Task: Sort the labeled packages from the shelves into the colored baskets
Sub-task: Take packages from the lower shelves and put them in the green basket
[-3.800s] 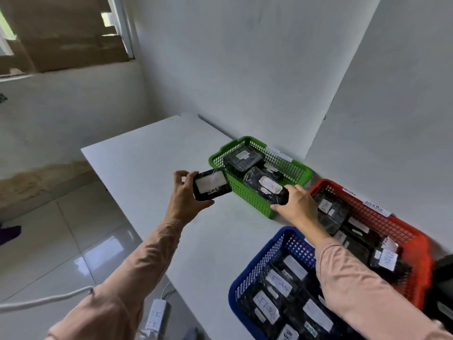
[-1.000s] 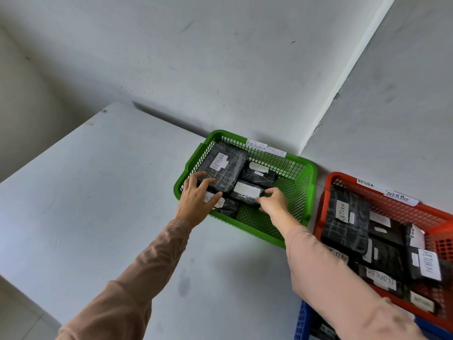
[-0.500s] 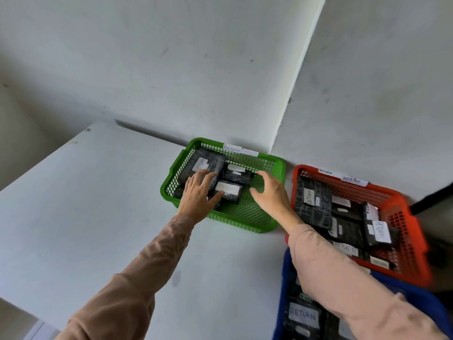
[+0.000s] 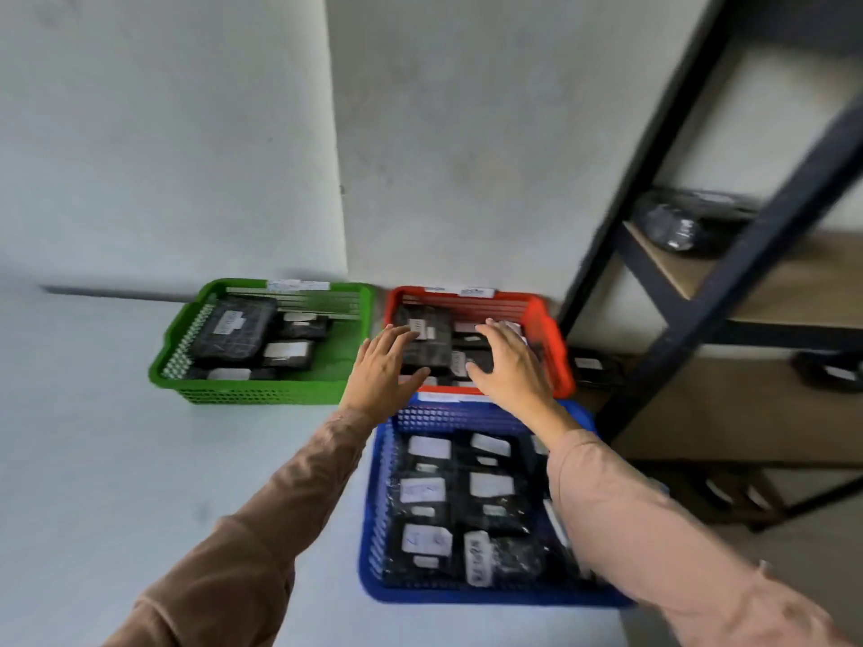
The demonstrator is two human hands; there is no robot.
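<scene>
Three baskets stand on the white table point(image 4: 93, 459): a green basket point(image 4: 261, 389) at the back left, a red basket point(image 4: 551, 347) beside it, a blue basket point(image 4: 373, 530) nearest me. Each holds several black packages with white labels. My left hand point(image 4: 380, 371) and my right hand point(image 4: 506, 361) hover over the red basket with fingers spread and hold nothing. On the shelf at the right lies a black wrapped package point(image 4: 677, 226).
A black metal shelf frame point(image 4: 691, 329) with wooden boards stands right of the table, against the grey wall. More dark packages point(image 4: 593, 366) lie on its lower board. The view is blurred by head motion.
Both hands have left the green basket, where they set down two packages, and moved right over the red basket. My view has swung right, bringing the shelf in.
</scene>
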